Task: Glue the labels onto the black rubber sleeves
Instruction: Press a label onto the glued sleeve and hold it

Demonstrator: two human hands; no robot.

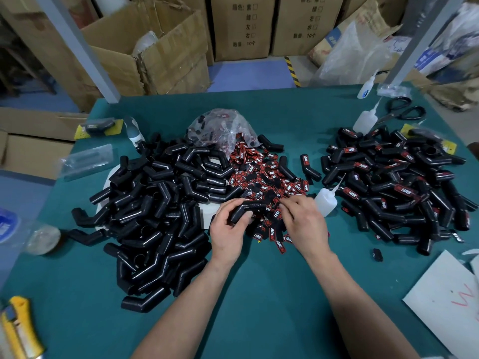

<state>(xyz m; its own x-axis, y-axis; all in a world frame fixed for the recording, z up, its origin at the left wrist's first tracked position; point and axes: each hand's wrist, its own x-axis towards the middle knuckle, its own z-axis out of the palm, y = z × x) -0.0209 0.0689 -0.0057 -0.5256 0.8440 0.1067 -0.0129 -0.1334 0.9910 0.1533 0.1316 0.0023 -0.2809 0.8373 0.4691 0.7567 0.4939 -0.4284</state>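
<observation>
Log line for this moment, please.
left hand: holds sleeve | right hand: fingers on labels, grip unclear | glue bottle: beside right hand, untouched

Scissors (394,115), yellow box cutter (19,330), cardboard boxes (241,27)

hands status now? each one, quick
Left hand: gripping a black sleeve.
Right hand: fingers in the label pile; cannot tell if holding one.
</observation>
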